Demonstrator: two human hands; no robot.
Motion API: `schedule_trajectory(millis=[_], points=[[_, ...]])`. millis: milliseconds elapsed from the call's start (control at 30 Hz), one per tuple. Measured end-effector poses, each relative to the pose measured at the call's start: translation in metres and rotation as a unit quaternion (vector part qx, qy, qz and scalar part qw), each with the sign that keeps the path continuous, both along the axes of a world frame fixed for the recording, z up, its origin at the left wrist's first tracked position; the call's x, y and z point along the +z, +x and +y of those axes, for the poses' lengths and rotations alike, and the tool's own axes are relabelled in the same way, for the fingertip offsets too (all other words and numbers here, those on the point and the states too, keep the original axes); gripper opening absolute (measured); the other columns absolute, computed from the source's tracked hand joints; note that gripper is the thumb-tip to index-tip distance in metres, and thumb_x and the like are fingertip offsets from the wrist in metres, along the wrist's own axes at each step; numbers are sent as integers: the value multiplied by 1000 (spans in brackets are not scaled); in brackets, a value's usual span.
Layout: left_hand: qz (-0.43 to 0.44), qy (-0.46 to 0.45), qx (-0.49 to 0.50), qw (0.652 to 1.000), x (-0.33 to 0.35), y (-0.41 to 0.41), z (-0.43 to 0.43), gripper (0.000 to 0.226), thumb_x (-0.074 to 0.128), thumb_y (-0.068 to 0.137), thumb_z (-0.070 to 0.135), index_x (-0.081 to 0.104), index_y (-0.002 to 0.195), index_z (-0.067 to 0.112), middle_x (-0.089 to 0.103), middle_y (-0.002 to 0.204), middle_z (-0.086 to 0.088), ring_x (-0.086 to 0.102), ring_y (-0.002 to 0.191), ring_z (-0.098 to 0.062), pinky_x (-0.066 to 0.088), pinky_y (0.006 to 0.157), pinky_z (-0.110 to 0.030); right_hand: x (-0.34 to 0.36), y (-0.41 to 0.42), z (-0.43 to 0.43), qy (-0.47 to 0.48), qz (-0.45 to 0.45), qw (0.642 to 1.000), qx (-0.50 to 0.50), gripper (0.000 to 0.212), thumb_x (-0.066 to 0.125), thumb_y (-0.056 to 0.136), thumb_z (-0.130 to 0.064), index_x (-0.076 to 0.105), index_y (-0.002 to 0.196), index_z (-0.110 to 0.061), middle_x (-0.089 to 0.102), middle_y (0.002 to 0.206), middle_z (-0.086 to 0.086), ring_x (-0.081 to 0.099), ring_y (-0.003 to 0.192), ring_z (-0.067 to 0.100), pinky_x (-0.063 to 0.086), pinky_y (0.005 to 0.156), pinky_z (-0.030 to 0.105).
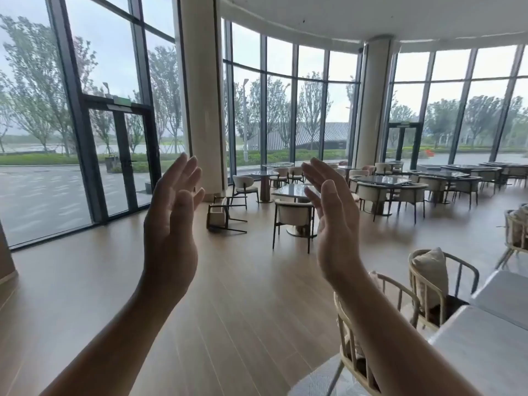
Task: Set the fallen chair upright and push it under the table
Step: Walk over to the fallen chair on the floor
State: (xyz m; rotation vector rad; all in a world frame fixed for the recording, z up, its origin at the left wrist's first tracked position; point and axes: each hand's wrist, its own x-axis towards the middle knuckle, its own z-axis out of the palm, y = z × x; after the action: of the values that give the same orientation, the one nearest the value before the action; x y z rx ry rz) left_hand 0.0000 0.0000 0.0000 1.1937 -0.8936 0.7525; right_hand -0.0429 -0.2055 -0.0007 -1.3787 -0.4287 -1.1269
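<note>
The fallen chair (221, 214), cream seat on a dark metal frame, lies on its side on the wooden floor several metres ahead, left of a square grey-topped table (291, 190). An upright matching chair (294, 218) stands tucked at that table's near side. My left hand (171, 221) and my right hand (333, 221) are raised in front of me, palms facing each other, fingers apart, holding nothing. Both are far from the fallen chair, which shows in the gap between them.
A thick round column (200, 92) rises behind the fallen chair. Glass walls and a double door (123, 158) line the left. More tables and chairs (400, 190) fill the right. Close on my right stand wicker chairs (428, 284) and a pale table (485, 338).
</note>
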Motion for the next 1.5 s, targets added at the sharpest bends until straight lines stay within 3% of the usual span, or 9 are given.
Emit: schedule_trajectory(millis=[100, 233, 433, 600, 767, 967, 1200, 1367, 1500], points=[[0, 1, 17, 1000, 1, 56, 5, 43, 39, 103, 41, 45, 144, 35, 54, 152, 10, 53, 146, -17, 47, 117, -39, 1, 54, 7, -3, 4, 1000, -15, 49, 47, 101, -52, 63, 140, -26, 70, 144, 3, 62, 140, 15, 45, 120, 58], [2, 32, 8, 999, 1, 148, 12, 42, 44, 106, 49, 44, 145, 34, 51, 155, 6, 51, 148, -18, 48, 115, -36, -3, 147, 13, 10, 8, 1000, -22, 54, 49, 102, -48, 61, 142, -14, 69, 145, 12, 63, 140, 24, 45, 119, 59], [13, 35, -5, 999, -3, 292, 16, 42, 40, 102, 39, 45, 144, 32, 52, 154, 7, 52, 147, -17, 48, 115, -36, -11, 285, 13, 9, 1, 999, -36, 62, 58, 96, -76, 65, 137, -30, 69, 145, 11, 61, 142, 30, 40, 120, 67], [24, 26, -4, 999, -17, 411, 6, 41, 42, 105, 43, 47, 144, 32, 53, 154, 6, 51, 148, -23, 48, 116, -45, -18, 399, 2, 2, -1, 1000, -29, 59, 57, 96, -77, 66, 136, -35, 69, 146, 8, 61, 142, 27, 40, 120, 65], [32, 6, 10, 999, -45, 538, -16, 55, 48, 101, 68, 50, 146, 36, 58, 153, 18, 52, 148, -20, 49, 114, -40, -38, 532, -26, 26, -6, 1000, -1, 46, 59, 100, -67, 70, 132, -36, 70, 144, 7, 61, 142, 25, 42, 122, 59], [38, 4, 31, 999, -55, 704, -60, 36, 45, 108, 56, 56, 142, 51, 59, 150, 23, 52, 148, -20, 49, 114, -43, -49, 703, -74, 28, -3, 999, 17, 59, 59, 96, -75, 67, 137, -33, 69, 145, 7, 61, 142, 25, 43, 121, 57], [56, 19, 50, 997, -48, 900, -98, 56, 45, 102, 68, 49, 145, 32, 58, 150, 23, 52, 147, -19, 50, 112, -36, -40, 911, -110, 3, 3, 1000, 19, 56, 56, 100, -71, 65, 139, -34, 71, 142, 4, 61, 140, 29, 43, 118, 65], [57, 22, 49, 997, -62, 1042, -108, 53, 45, 106, 61, 47, 147, 28, 51, 158, 1, 51, 148, -23, 50, 113, -41, -54, 1054, -121, -2, 19, 1000, 23, 56, 55, 100, -71, 64, 140, -33, 71, 143, 1, 61, 141, 25, 41, 120, 65], [46, 23, 49, 997, -83, 1172, -105, 51, 43, 108, 57, 47, 147, 23, 52, 157, 0, 51, 148, -26, 50, 113, -44, -75, 1182, -116, 11, 21, 999, 35, 54, 57, 100, -70, 65, 139, -34, 72, 142, 0, 61, 142, 24, 42, 120, 64]])
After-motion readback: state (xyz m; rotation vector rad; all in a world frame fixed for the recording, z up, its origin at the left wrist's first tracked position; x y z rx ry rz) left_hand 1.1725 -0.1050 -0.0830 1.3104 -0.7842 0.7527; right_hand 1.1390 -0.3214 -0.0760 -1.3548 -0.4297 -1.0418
